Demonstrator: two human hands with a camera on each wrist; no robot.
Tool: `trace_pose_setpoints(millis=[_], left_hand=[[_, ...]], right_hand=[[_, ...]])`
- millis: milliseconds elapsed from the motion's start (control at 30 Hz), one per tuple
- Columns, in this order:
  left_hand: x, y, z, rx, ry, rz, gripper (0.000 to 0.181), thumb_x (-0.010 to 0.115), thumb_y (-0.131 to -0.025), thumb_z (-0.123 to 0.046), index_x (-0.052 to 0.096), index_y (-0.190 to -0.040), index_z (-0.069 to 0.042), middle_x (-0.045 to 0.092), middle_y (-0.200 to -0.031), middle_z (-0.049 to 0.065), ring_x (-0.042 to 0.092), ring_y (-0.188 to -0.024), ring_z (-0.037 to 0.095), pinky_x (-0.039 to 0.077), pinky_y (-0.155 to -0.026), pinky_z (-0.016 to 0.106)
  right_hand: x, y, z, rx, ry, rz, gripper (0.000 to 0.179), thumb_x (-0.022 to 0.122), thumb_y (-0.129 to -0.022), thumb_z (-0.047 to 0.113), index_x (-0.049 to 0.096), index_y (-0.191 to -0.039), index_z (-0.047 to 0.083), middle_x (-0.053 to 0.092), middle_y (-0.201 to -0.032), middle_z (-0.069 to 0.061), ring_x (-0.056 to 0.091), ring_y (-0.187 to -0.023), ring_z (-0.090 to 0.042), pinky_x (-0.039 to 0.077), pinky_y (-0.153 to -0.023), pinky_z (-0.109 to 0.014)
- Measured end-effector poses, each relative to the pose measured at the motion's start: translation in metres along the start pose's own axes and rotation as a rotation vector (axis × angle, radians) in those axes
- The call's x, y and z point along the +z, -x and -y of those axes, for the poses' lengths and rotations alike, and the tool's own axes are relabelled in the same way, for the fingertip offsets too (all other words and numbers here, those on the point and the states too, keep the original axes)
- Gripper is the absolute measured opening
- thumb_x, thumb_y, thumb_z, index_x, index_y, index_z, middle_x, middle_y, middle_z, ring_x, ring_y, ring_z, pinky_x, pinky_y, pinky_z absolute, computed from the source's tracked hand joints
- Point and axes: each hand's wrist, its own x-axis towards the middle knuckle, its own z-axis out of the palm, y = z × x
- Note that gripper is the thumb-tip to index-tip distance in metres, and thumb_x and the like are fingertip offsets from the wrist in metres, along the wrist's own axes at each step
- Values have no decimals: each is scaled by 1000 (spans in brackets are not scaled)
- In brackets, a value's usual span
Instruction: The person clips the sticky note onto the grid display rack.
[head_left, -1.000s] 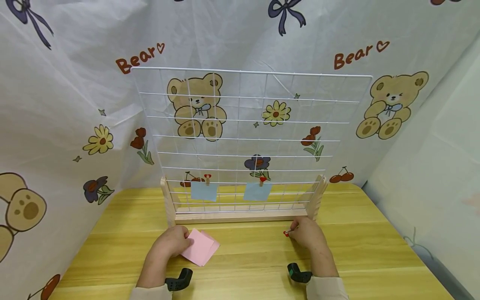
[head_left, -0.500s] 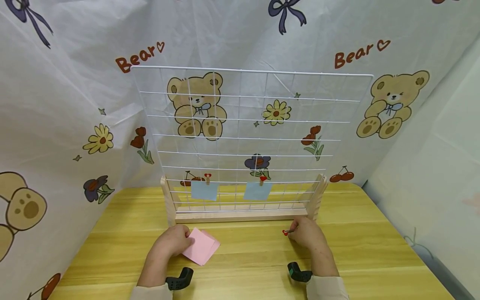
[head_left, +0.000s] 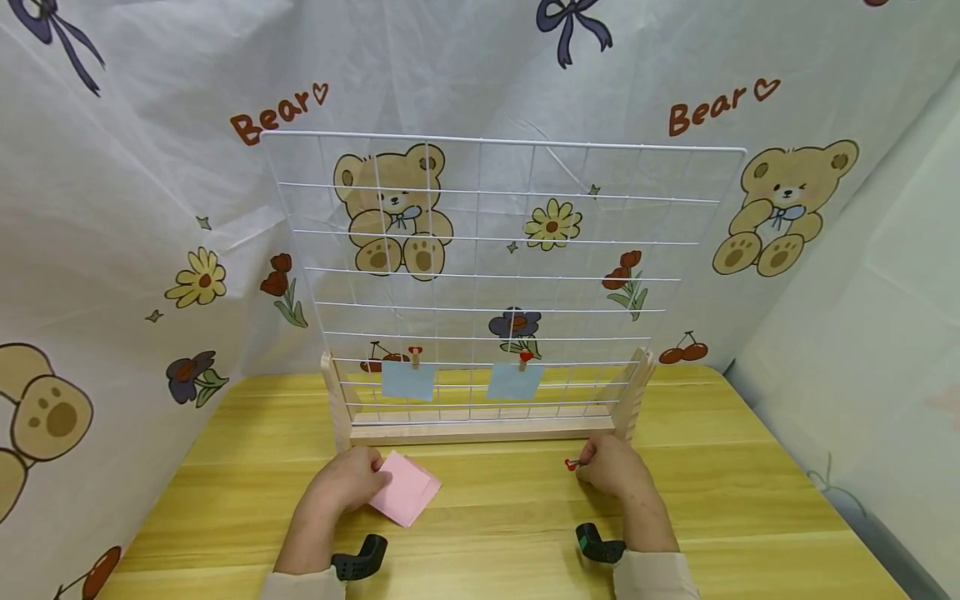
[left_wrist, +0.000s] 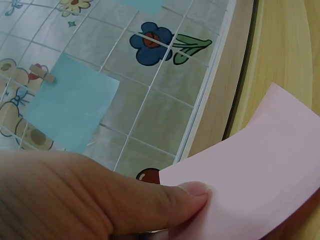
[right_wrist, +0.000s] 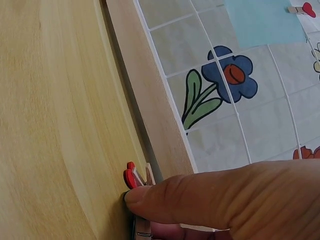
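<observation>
Pink paper notes [head_left: 406, 490] are pinched at their left corner between the thumb and fingers of my left hand [head_left: 347, 482]; in the left wrist view the thumb lies on top of the pink paper [left_wrist: 250, 175]. My right hand [head_left: 617, 468] pinches a small wooden clothespin with a red heart [head_left: 572, 464], just in front of the rack's base; the heart [right_wrist: 130, 176] shows past the thumb in the right wrist view. Two light blue notes, one on the left [head_left: 408, 381] and one on the right [head_left: 515, 382], hang on the white wire grid [head_left: 480, 276] from heart clothespins.
The grid stands upright in a wooden base [head_left: 480, 431] with a side post at each end. Beneath is a wood-grain table [head_left: 495, 550]. A white cloth [head_left: 480, 92] printed with bears and flowers hangs behind. Each wrist wears a black camera mount [head_left: 362, 558].
The pink notes have shifted in my left hand, and their edges now lie more nearly together. The right hand and its clothespin have hardly moved.
</observation>
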Motion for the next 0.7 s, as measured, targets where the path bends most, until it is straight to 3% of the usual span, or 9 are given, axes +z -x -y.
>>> trace_pose_setpoints(millis=[333,700], left_hand=[[-1,1,-4,17,9,-6,19,69,-96,-15,59,-81,-8,51,-72,6,49,-67,20,35,-60,30],[-1,2,-6,33,34,-19,21,69,-96,-15,58,-79,-8,49,-70,5,48,-66,20,34,-59,29]], right_hand=[[0,1,-2,9,-44,16,17,80,-79,5,63,-80,6,62,-72,-4,54,-62,-18,41,-55,-30],[0,4,0,-14,-29,24,17,79,-78,6,64,-70,8,57,-59,0,48,-54,-15,37,-51,-27]])
